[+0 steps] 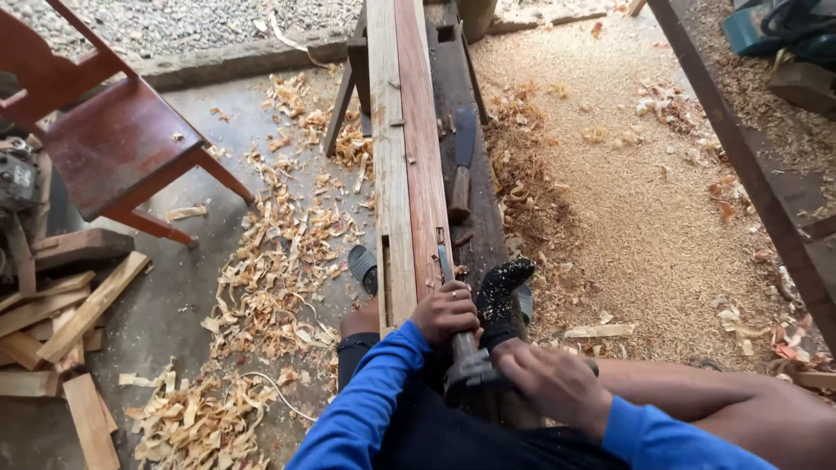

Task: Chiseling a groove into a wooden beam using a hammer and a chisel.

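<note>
A concrete floor (174,313) strewn with pale wood shavings (270,261) and a wide spread of sawdust (644,209) surrounds a long, narrow wooden bench (475,200) that runs away from the camera. Two long planks (407,157), one pale and one reddish, lie side by side along the bench, with a notch cut near their close end. A red wooden chair (113,148) stands to the left, above a pile of offcuts (61,331). A person in blue sleeves sits astride the bench, one foot in a dark speckled sock (499,292) braced on it. The left hand (446,312) is closed around the wooden shaft of a chisel (448,278) set against the reddish plank just beside the notch. The right hand (557,383) grips a dark hammer (475,370) held low, close behind the chisel. A second wooden-handled blade (461,165) lies farther up the bench.
</note>
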